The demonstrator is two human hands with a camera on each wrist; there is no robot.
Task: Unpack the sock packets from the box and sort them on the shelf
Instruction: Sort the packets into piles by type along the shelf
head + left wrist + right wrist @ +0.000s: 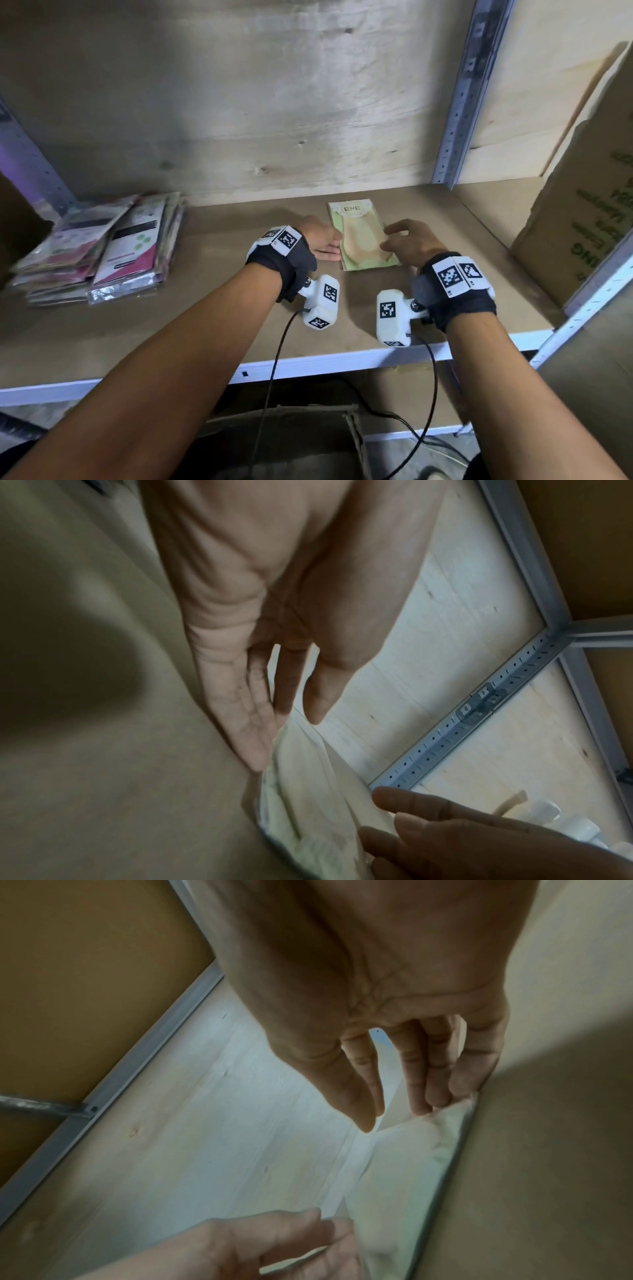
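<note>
Green sock packet [363,236] lying flat on brown shelf board [212,322], near the back panel, roughly centred, printed face up, "ENE" label at far end. Left hand [320,238] placed at packet's left long edge, fingers [240,718] straight, tips touching the edge and the board; grip apart, nothing clamped. Right hand [409,245] placed over packet's right edge, fingers [441,1080] loosely extended, tips touching the wrapper's corner; thumb apart from fingers, grip apart, nothing clamped. Stack of sock packets [102,253] noted at left end of same shelf, well apart from green packet, piled unevenly, pink and white faces showing. Cardboard carton [582,205] with green print standing at right end of shelf. Open box [291,442] partly visible below shelf edge, contents not discernible.
</note>
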